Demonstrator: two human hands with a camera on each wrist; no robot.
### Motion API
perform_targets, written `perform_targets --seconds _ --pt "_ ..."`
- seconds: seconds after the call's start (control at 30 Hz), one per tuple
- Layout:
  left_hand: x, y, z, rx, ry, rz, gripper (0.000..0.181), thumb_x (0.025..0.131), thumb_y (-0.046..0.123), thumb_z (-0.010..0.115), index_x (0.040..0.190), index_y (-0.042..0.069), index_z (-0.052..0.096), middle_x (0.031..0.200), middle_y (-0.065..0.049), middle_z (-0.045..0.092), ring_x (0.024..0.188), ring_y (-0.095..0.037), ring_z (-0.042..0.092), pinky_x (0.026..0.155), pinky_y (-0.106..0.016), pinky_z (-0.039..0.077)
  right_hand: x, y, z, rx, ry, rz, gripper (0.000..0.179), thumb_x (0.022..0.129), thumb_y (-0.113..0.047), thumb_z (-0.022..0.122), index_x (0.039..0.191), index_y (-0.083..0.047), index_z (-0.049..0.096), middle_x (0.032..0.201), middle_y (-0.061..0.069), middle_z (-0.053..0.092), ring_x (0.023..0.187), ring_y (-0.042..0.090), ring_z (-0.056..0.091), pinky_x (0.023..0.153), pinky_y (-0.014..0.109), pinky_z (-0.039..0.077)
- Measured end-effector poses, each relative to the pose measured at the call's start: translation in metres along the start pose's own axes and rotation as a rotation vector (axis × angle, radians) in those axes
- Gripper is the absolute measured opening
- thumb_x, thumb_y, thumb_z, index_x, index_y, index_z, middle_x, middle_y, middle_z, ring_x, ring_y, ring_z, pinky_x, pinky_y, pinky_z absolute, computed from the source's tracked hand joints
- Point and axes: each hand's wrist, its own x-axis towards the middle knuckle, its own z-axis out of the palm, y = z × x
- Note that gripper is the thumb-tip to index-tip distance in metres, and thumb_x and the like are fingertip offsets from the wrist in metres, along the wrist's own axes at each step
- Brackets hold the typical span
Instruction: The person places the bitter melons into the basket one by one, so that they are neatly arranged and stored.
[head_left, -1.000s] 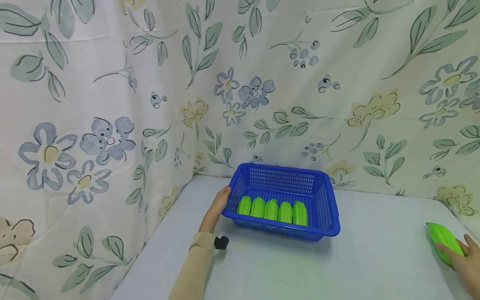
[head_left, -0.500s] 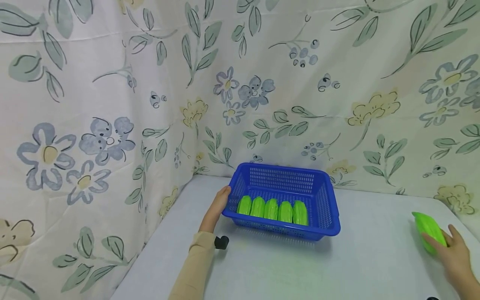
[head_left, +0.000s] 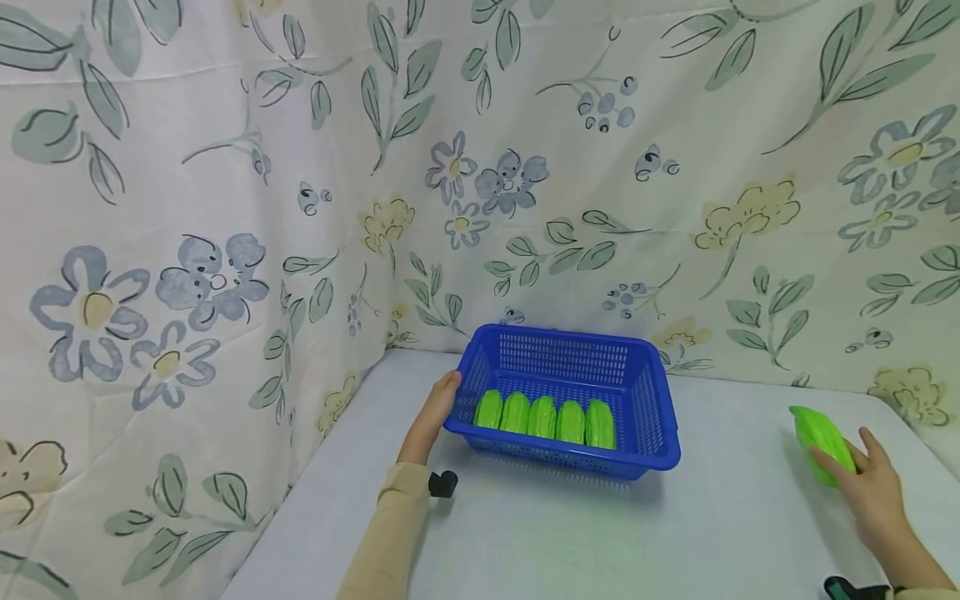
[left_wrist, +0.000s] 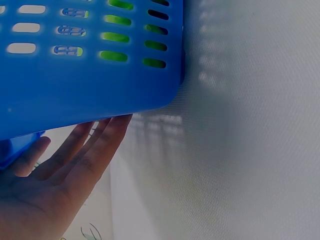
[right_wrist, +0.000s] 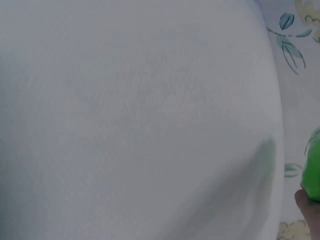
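Observation:
A blue slotted plastic basket (head_left: 561, 467) stands at the middle back of the table. Several bright green bitter melons (head_left: 542, 417) lie side by side in its left part. The left hand (head_left: 433, 417) is at the basket's left end, and in the left wrist view its straight fingers (left_wrist: 95, 150) lie against the outer wall, thumb near the rim. Over the right side of the table, the right hand (head_left: 862, 479) grips another ribbed, pointed bitter melon (head_left: 820, 444) between thumb and fingers. Only part of this melon (right_wrist: 312, 172) and one fingertip show at the right wrist view's edge.
The white tabletop (head_left: 735, 517) stretches between basket and right hand. A floral curtain (head_left: 600, 183) hangs behind the table and along its left side, close behind the basket. A small black device (head_left: 442, 484) is at the left wrist.
The right hand has moved left and farther over the table with the bitter melon, bringing its wrist into view. The left hand and basket have stayed in place.

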Motion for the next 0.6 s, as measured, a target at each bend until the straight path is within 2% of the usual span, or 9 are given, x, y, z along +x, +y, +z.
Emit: perform_targets --seconds 0.33,0.6 --pt "0.000 0.001 0.000 -0.001 -0.006 0.005 0.055 0.106 0.035 0.029 0.151 0.002 0.033 0.156 -0.022 0.034 0.148 -0.041 0.024 0.121 -0.058 0.018 -0.007 -0.024 0.016 0.044 -0.033 -0.015 0.088 0.101 -0.039 0.047 0.153 -0.010 -0.017 0.155 0.027 0.003 0.149 0.042 -0.003 0.121 0.058 0.008" --pt "0.000 -0.001 0.000 -0.009 -0.003 -0.002 0.056 0.106 0.035 0.030 0.151 0.002 0.032 0.156 -0.021 0.034 0.149 -0.040 0.023 0.122 -0.057 0.017 -0.016 -0.050 0.031 0.025 -0.038 -0.050 0.086 0.101 -0.038 0.046 0.154 -0.011 -0.017 0.157 0.028 0.008 0.146 0.050 0.010 0.114 0.065 0.020"
